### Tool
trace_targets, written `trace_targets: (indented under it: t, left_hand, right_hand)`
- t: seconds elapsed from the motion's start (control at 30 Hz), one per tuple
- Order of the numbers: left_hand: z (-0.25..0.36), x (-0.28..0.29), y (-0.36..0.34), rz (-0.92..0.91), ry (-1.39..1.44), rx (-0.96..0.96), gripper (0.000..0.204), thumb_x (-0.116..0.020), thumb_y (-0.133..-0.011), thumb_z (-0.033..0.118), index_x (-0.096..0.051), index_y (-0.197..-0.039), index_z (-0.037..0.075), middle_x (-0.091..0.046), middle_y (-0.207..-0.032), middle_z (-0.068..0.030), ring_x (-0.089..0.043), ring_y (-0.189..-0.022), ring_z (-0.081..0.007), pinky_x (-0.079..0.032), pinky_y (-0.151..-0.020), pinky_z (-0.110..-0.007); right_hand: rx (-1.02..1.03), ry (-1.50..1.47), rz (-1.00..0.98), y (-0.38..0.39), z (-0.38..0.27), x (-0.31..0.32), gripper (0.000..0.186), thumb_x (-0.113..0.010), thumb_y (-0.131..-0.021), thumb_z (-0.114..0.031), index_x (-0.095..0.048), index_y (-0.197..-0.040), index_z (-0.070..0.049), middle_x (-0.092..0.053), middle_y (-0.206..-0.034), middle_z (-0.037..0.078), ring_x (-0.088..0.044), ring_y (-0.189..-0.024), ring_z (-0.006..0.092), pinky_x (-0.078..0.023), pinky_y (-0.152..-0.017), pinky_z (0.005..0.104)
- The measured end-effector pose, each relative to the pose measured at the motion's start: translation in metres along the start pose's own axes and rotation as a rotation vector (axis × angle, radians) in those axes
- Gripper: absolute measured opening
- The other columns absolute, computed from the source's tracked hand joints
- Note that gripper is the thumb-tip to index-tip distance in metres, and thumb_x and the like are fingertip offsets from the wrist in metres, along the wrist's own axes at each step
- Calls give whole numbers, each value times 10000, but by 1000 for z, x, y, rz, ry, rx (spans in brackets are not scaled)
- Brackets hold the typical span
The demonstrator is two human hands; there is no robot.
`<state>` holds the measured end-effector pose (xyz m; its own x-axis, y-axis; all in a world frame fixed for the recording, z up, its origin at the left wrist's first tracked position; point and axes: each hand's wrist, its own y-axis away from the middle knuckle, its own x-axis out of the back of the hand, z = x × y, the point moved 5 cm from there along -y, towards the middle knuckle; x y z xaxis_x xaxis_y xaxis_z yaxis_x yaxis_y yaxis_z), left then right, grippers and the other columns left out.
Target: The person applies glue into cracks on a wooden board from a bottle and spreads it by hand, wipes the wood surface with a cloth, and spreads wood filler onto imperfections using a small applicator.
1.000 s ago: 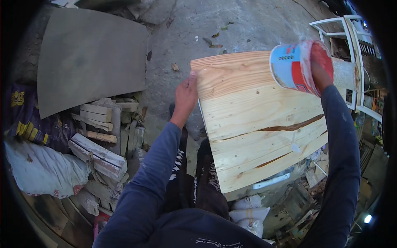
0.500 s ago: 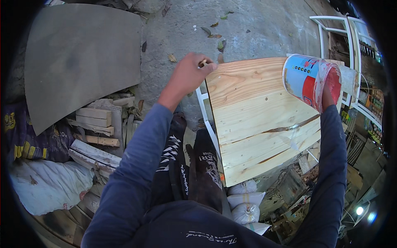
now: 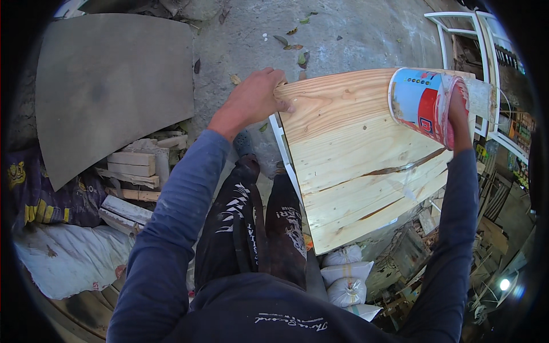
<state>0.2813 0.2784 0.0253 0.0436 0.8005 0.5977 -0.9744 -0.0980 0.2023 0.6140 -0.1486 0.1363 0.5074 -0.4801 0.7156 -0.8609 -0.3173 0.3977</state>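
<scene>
A pale wooden tabletop (image 3: 343, 148) of joined planks, with long dark cracks, lies on a white frame (image 3: 278, 132). At its far left corner my left hand (image 3: 254, 97) is closed over the edge, thumb on the top face and fingers out of sight beyond. Near the far right side, a blue, white and red paint bucket (image 3: 420, 106) lies on its side, its mouth facing right. My right hand (image 3: 459, 117) reaches into that mouth. Its fingers are hidden inside, so what they hold does not show.
A large grey sheet (image 3: 114, 86) leans at the left above wood offcuts (image 3: 131, 163) and filled sacks (image 3: 74, 257). White metal frames (image 3: 477, 51) stand at the far right. Tied white bags (image 3: 346, 277) sit below the tabletop's near edge. Dry leaves (image 3: 293, 44) dot the concrete floor.
My left hand has gone from curled fingers beside the corner to a grip on the tabletop's edge. The bucket and my right hand shift slightly in view; the hand stays inside.
</scene>
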Motion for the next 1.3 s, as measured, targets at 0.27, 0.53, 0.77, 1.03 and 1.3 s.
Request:
trace_targets:
  t: [0.27, 0.53, 0.77, 1.03, 1.3]
  left_hand:
    - [-20, 24, -18, -143, -112, 127, 496, -734, -908, 497, -741, -957, 4, -693, -835, -213, -679, -867, -415, -507, -747, -517]
    - [-27, 13, -41, -282, -64, 140, 497, -745, -917, 467, -699, -839, -22, -602, -674, -205, -556, -655, -356, -451, -649, -488]
    - [-26, 16, -33, -234, 17, 274, 517, -768, -868, 510, -760, -888, -7, -699, -764, -222, -681, -748, -400, -511, -705, -514]
    - [-28, 13, -31, -210, -28, 186, 483, -760, -891, 463, -752, -918, -19, -687, -803, -261, -653, -739, -409, -508, -712, -501]
    - [-29, 15, -41, -255, -5, 217, 483, -761, -900, 448, -742, -926, -34, -675, -772, -250, -637, -686, -382, -501, -679, -478]
  right_hand:
    - [374, -323, 194, 174, -191, -190, 99, -707, -954, -112, -772, -1012, -63, -708, -938, 18, -679, -891, 137, -534, -782, 295]
    - [606, 354, 285, 168, -186, -376, 311, -684, -950, -173, -685, -1238, -58, -646, -1197, 122, -624, -1096, 338, -510, -875, 469]
    - [432, 618, 130, 199, -202, -389, 742, -603, -995, -452, -390, -1593, -68, -294, -1685, 116, -267, -1530, 431, -211, -1143, 728]
    - [388, 601, 58, 215, -203, -395, 784, -610, -971, -512, -411, -1584, -66, -302, -1694, 95, -235, -1556, 427, -159, -1134, 796]
    - [246, 562, 209, 184, -213, -394, 874, -646, -935, -542, -391, -1583, -13, -277, -1702, 133, -206, -1579, 390, -98, -1152, 799]
